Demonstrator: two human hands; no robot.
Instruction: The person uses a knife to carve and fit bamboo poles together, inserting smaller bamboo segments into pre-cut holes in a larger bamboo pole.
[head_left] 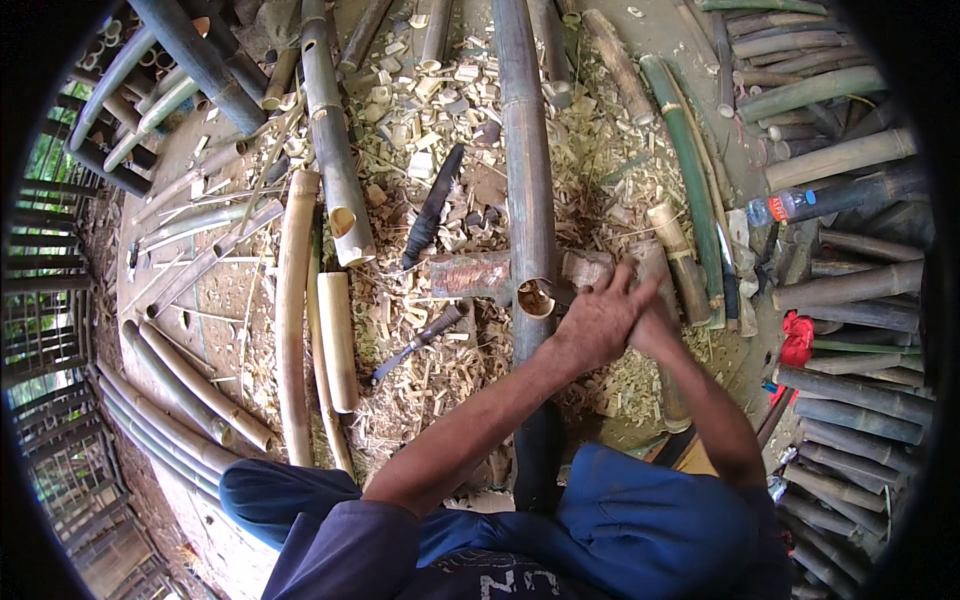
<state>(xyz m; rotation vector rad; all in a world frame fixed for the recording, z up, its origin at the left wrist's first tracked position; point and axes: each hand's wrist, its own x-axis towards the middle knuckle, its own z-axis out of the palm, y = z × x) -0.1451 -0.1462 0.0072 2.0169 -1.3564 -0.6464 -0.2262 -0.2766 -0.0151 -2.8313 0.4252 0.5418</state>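
A long dark bamboo pole runs down the middle between my knees, with a pale cut opening partway along it. Under it, crosswise, lies a rough reddish wooden block. Just right of the cut, my left hand is closed, its fingers overlapping my right hand, also closed. A short dark piece, perhaps a blade, shows between my left hand and the cut; whatever the hands grip is mostly hidden. Left of the pole lie a small knife with a wooden handle and a dark, wrapped-handled blade.
Pale bamboo chips cover the ground. Cut bamboo lengths lie to the left, and a green bamboo piece to the right. Stacked poles line the right side, near a plastic bottle and a red bag.
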